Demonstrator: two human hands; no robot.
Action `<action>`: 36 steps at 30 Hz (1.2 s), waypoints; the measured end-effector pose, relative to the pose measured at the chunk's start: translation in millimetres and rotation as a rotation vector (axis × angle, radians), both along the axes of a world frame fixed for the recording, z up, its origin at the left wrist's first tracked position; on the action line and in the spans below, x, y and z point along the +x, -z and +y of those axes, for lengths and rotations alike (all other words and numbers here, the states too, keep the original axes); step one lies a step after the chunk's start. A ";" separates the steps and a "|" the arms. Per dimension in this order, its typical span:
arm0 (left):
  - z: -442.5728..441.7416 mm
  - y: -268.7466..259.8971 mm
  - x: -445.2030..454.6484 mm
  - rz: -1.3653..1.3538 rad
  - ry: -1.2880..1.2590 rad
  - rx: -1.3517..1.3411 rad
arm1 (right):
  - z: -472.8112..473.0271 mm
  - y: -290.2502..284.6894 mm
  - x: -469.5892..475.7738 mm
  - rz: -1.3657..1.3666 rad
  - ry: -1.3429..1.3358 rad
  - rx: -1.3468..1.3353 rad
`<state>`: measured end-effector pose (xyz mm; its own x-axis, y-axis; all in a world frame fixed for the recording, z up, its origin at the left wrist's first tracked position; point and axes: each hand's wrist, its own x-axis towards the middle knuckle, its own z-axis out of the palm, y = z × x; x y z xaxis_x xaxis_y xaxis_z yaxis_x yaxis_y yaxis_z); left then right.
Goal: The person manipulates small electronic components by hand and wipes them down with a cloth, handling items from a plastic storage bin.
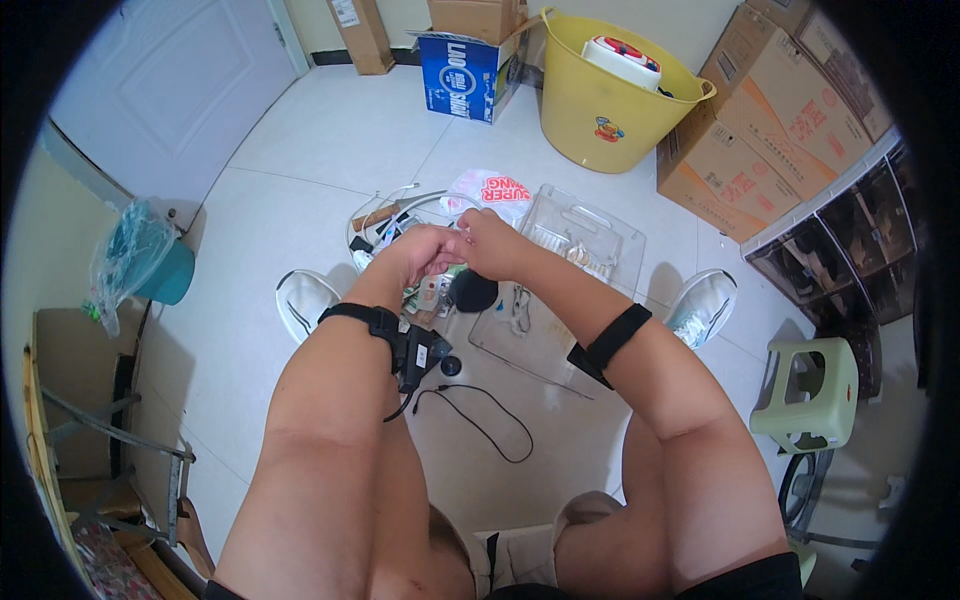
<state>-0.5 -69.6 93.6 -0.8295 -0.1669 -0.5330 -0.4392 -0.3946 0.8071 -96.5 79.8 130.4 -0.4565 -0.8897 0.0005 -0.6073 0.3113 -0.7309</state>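
Note:
My left hand (431, 251) and my right hand (491, 244) meet above a pile of small items on the floor, their fingers close together. A white cable (431, 199) arches up from the pile to the fingers of my right hand, which pinch it. My left fingers are curled, and whatever they hold is hidden. Below the hands lies a round black item (474, 291). To the right, a clear plastic case (630, 247) holds white items, and a coiled grey-white cord (520, 309) rests nearer me. A brown handle (377, 217) lies at the pile's far left.
A thin black cable (531, 442) and a small black disc (451, 366) lie closer to me. Beyond the pile are a white plastic bag (487, 187), a blue carton (457, 82) and a yellow tub (607, 112). A teal bin (169, 274) stands left, a green stool (821, 390) right.

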 end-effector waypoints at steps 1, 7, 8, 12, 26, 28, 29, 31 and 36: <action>-0.9 -4.0 2.8 0.001 0.046 0.046 | 1.8 -1.6 3.4 0.254 -0.050 -0.031; 7.6 -16.3 1.3 -0.066 -0.163 -0.083 | 12.1 -9.9 1.8 0.410 -0.003 -0.272; 6.5 -14.5 2.4 -0.067 -0.164 -0.080 | 15.6 -12.6 0.5 0.467 0.066 -0.373; -14.1 10.0 18.4 -0.127 -0.329 -0.117 | 29.1 -17.0 -4.5 0.438 -0.013 -0.083; -51.6 29.8 65.8 -0.231 -0.458 -0.156 | -1.6 83.0 77.1 0.647 -0.481 0.624; -44.1 28.7 64.0 -0.260 -0.501 -0.140 | -3.4 88.6 81.4 0.727 -0.478 0.661; -43.7 29.2 62.5 -0.247 -0.509 -0.127 | -8.2 88.6 83.9 0.724 -0.489 0.658; -46.4 32.8 60.9 -0.238 -0.514 -0.107 | -15.1 88.2 85.3 0.671 -0.405 0.697; -55.6 39.3 64.1 -0.201 -0.477 -0.112 | -10.6 81.1 79.0 0.642 -0.347 0.722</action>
<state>63.6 -125.1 54.3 -0.5307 -0.5659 -0.6310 -0.3827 -0.5043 0.7741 -17.5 69.2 49.3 -0.2769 -0.8573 -0.4340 -0.9580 0.2811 0.0558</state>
